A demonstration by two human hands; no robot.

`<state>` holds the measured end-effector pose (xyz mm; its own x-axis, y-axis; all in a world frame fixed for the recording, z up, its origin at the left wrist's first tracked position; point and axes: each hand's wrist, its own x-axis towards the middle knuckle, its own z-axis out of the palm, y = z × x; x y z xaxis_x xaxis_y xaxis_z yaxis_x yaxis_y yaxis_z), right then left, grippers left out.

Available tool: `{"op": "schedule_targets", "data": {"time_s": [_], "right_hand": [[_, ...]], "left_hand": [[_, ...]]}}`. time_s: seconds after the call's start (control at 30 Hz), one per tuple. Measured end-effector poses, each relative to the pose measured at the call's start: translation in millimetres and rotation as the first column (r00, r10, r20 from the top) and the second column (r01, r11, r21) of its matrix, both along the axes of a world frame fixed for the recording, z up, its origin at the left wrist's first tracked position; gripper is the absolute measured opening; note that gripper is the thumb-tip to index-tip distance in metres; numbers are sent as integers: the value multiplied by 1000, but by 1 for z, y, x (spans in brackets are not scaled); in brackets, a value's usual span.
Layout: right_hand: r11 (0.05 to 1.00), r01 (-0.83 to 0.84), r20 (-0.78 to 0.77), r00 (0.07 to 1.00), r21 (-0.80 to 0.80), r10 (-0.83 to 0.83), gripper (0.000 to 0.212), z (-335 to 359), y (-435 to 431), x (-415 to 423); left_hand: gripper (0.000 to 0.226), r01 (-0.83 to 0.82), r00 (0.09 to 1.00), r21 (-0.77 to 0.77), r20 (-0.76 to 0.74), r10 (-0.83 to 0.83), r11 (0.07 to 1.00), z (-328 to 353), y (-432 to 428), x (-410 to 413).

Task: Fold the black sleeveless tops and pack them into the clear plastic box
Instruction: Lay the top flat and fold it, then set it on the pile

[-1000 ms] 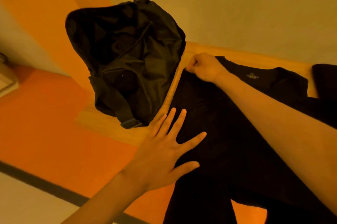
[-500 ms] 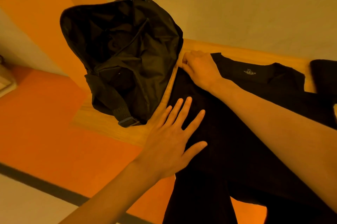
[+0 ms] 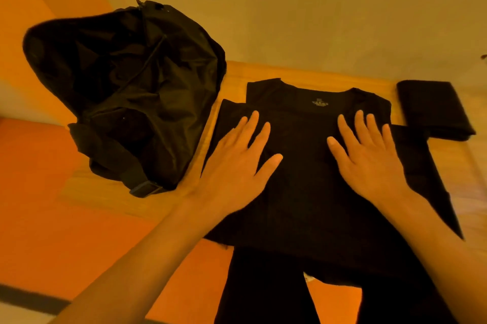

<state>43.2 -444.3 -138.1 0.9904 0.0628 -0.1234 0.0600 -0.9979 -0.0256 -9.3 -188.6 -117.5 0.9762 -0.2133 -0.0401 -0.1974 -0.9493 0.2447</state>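
Note:
A black sleeveless top lies flat on the wooden table, neckline away from me, its hem hanging over the near edge. My left hand presses flat on the top's left side, fingers spread. On the right side my right hand lies flat in the same way. A folded black garment sits at the table's far right. No clear plastic box is in view.
An open black bag slumps on the table's left part, its strap buckle near the front edge. A plain wall rises behind the table. Orange floor lies below left, and my dark trouser legs show under the hem.
My right hand left the top's left shoulder and moved to its right side, now flat. My left hand slid further up the fabric. The view shifted right, showing the whole top.

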Motion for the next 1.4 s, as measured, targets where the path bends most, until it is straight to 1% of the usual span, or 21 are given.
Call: {"op": "schedule_targets", "data": {"time_s": [0.03,0.1,0.2,0.3,0.4,0.43,0.47,0.53,0.6,0.67,0.73,0.83,0.9,0.93,1.0,1.07,1.1,1.2,1.23,1.33,1.4], "right_hand": [[1000,5,-15,1000,-3,-5,77,-2,-2,1],[1000,23,-11,1000,12,-23,76,-5,-8,3],[998,60,1,998,19,-60,74,-8,-33,1],[997,57,-10,998,51,-57,74,-8,-65,-3],[995,-27,-40,999,100,31,75,2,-81,-5],[992,-51,-46,997,115,56,75,8,-82,-9],[990,-69,-40,996,122,74,73,14,-83,-16],[987,-104,-8,994,126,106,72,23,-81,-41],[986,-140,-33,989,92,144,74,18,-82,-77],[986,-158,-36,987,49,160,72,3,-91,-104],[987,-155,-13,988,34,156,69,-9,-106,-112],[988,-148,21,989,46,147,68,-14,-123,-106],[989,-144,60,988,46,141,72,-13,-125,-106],[987,-150,98,985,53,145,74,-10,-123,-109],[968,-242,172,958,62,229,77,-7,-116,-124],[924,-380,227,905,52,360,80,-11,-114,-144],[902,-429,257,879,57,401,78,-15,-116,-156],[854,-506,418,806,122,418,52,-29,-131,-178],[842,-521,440,794,139,419,47,-30,-138,-181],[814,-563,462,765,143,448,42,-28,-153,-182],[818,-560,492,753,132,437,38,-24,-159,-182]], "left_hand": [[69,7,1000,52,-26,-6,999,-5,-2,15],[70,-3,1000,137,-25,7,991,-19,3,39],[75,-11,1000,224,-17,15,975,-34,15,51],[79,-15,999,222,-25,21,975,-34,20,51],[84,-34,997,219,-56,47,975,-28,17,50],[85,-45,997,211,-47,56,976,-24,12,47],[84,-46,999,196,-5,48,980,-19,7,43],[81,3,996,140,83,-15,990,-7,-7,25],[77,64,996,100,59,-70,993,-4,-14,0],[80,86,996,147,2,-87,985,-13,-13,-23],[82,83,997,222,-12,-82,971,-25,-2,-36],[79,61,998,225,1,-63,973,-30,15,-43],[77,85,996,177,13,-89,981,-25,22,-48],[78,124,991,151,32,-130,981,-21,24,-53],[82,252,963,127,70,-262,959,-19,28,-67],[89,339,932,166,74,-354,926,-24,34,-83],[87,349,926,196,75,-369,916,-30,39,-91],[64,338,910,246,162,-383,908,-43,53,-106],[61,345,895,264,194,-400,901,-45,57,-107],[58,377,841,323,274,-467,868,-47,61,-109],[58,410,798,338,318,-513,847,-49,63,-112]]}}
